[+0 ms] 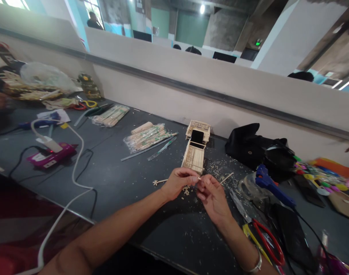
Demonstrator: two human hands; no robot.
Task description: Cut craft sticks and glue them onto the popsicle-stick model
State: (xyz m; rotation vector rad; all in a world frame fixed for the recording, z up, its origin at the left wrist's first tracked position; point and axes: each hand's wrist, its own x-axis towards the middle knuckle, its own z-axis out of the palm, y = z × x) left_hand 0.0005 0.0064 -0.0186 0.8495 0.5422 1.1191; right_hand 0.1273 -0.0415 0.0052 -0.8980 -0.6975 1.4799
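My left hand [178,184] and my right hand [213,194] meet above the dark table, fingertips pinched on a tiny pale wooden piece [200,178]. Its exact shape is mostly covered by my fingers. Just beyond them stands a small model made of wooden sticks [193,156], with a latticed back part [199,125] and a black panel [197,136]. Below my hands lie small wooden pieces [186,191]. A stick with a flower-shaped end [155,183] is left of my left wrist, and another thin stick [227,178] lies beside my right hand.
Right of me are scissors with red handles [268,240], a blue glue gun [273,187], a phone [294,233] and a black bag [254,147]. Bagged sticks [148,137] lie left of the model. A purple power strip [52,156] trails a white cable. A low partition [163,91] runs behind.
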